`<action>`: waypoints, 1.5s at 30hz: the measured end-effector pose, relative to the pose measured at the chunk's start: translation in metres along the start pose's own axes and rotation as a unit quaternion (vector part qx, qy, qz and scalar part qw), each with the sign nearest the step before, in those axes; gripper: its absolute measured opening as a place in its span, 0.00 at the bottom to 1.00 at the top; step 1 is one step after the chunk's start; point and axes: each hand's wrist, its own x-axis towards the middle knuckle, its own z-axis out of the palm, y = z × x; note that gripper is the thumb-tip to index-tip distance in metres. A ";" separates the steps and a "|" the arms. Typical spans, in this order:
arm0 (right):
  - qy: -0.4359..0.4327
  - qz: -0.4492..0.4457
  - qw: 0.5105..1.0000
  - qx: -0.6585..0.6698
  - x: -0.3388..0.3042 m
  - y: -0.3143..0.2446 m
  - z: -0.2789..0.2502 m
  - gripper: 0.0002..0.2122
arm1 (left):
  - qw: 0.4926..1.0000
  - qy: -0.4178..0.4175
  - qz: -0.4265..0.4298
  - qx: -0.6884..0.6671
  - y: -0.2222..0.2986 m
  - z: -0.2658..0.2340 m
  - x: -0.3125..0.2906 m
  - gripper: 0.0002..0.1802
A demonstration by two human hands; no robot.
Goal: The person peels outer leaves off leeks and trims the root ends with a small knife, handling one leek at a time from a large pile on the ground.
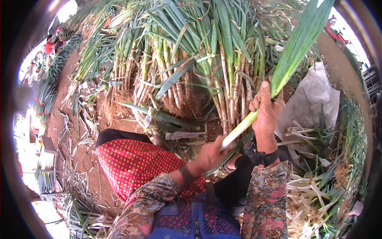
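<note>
The left hand is closed around the smooth white base of 1 long leek, and the right hand wraps its pale green shank, thumb laid along it. The leek slants above the lap to the upper right, its glossy leaf flat and broad. Beyond lie ribbed stalks with stringy roots; right of them, a crumpled whitish sack. Red dotted cloth covers 1 knee.
</note>
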 end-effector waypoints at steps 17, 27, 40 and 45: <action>-0.012 -0.139 0.982 -0.126 -0.006 0.008 -0.015 0.12 | 0.980 -0.112 0.017 -0.163 0.062 -0.049 0.019 0.20; 0.078 -0.142 0.985 -0.054 0.019 -0.021 -0.021 0.12 | 0.947 -0.116 0.012 -0.300 0.047 -0.071 -0.008 0.24; 0.178 -0.215 0.945 -0.172 0.020 -0.032 -0.011 0.13 | 0.921 0.179 0.282 0.201 0.065 -0.075 0.007 0.26; 0.189 -0.222 0.940 -0.176 0.023 -0.031 -0.010 0.14 | 0.908 0.163 0.295 0.250 0.069 -0.075 0.009 0.19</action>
